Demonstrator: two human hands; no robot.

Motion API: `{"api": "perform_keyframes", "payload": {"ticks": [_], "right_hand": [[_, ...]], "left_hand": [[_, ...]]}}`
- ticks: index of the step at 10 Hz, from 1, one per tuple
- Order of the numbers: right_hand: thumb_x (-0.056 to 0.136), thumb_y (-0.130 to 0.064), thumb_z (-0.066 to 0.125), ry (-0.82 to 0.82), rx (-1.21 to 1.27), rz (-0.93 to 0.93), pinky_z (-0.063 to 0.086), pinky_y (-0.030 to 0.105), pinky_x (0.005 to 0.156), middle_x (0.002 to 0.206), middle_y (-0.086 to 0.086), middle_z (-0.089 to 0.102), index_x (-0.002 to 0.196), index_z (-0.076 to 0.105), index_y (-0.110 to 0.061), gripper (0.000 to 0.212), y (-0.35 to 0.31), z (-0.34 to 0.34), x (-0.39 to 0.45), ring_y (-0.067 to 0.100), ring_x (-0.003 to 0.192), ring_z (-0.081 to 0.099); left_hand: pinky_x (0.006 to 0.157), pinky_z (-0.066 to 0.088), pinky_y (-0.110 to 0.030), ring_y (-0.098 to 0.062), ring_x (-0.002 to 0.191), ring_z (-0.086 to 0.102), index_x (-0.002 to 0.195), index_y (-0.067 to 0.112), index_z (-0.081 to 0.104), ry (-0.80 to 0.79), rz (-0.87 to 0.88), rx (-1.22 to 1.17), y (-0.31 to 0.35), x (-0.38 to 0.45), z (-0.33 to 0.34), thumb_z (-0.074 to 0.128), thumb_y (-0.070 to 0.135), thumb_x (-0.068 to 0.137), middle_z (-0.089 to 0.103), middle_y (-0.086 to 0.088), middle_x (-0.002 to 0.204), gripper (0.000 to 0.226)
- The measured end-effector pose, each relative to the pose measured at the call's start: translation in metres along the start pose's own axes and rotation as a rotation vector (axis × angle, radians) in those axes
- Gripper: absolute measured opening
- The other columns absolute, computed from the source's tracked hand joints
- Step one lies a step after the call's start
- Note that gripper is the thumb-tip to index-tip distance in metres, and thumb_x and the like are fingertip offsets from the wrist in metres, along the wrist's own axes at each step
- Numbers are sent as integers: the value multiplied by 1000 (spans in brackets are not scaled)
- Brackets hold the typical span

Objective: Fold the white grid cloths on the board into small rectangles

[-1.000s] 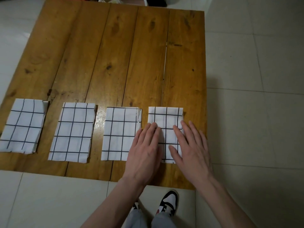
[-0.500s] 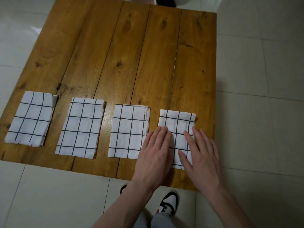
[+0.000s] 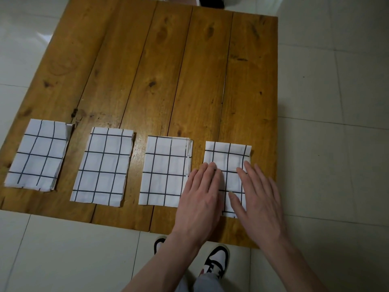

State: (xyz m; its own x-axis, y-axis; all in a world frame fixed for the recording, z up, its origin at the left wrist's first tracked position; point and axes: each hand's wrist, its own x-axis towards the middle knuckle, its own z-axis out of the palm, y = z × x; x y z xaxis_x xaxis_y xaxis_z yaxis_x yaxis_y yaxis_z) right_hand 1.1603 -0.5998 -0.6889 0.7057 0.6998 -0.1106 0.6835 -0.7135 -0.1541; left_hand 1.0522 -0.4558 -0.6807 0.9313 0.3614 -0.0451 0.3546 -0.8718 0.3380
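Several white grid cloths lie folded into small rectangles in a row along the near edge of the wooden board. The rightmost folded cloth lies under both hands. My left hand rests flat on its left side, fingers straight. My right hand rests flat on its right side, fingers straight and spread. To the left lie the third cloth, the second cloth and the leftmost cloth, none touched by a hand.
The board stands on a pale tiled floor. Its right edge runs just beyond my right hand, its near edge under my wrists. My shoes show below the board's near edge. A pale object sits past the far edge.
Both hands have stayed flat on the rightmost cloth. The view has shifted, so the board and cloths sit further right in frame.
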Motion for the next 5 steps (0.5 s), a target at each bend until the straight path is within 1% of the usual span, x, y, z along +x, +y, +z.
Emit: {"api": "perform_keyframes", "payload": {"ticks": [1,2,3,4,5], "right_hand": [[104,-53,40,6,-16,2,24,49,126,169,-2,30,160,35,-23,64,0,1,-1,18,157,23],[104,-52,41,-3,-10,8,22,48,126,168,-1,32,160,36,-23,63,-1,0,1,19,157,25],[103,-53,42,-13,3,17,21,47,126,169,-1,31,159,36,-22,64,-4,0,-1,20,158,23],[102,-52,40,14,23,12,21,52,127,171,-2,26,162,30,-23,67,-7,-16,3,18,159,18],[104,-50,35,70,92,11,20,47,127,170,-3,27,162,29,-23,65,-14,-39,0,16,159,19]], "left_hand": [[126,29,-47,-30,155,34,155,9,44,4,-3,11,3,0,0,57,31,105,42,-14,164,57],[126,30,-47,-31,154,35,154,8,45,0,-10,21,5,1,0,66,29,101,43,-15,163,61],[125,32,-48,-31,154,35,155,8,44,3,-24,23,7,0,-1,67,29,100,44,-15,163,63],[127,28,-47,-27,157,29,160,9,36,35,-33,-36,10,2,-15,61,27,101,39,-13,166,67],[129,26,-45,-23,159,24,163,11,31,85,-67,-110,18,1,-40,58,28,103,35,-9,168,68]]}}
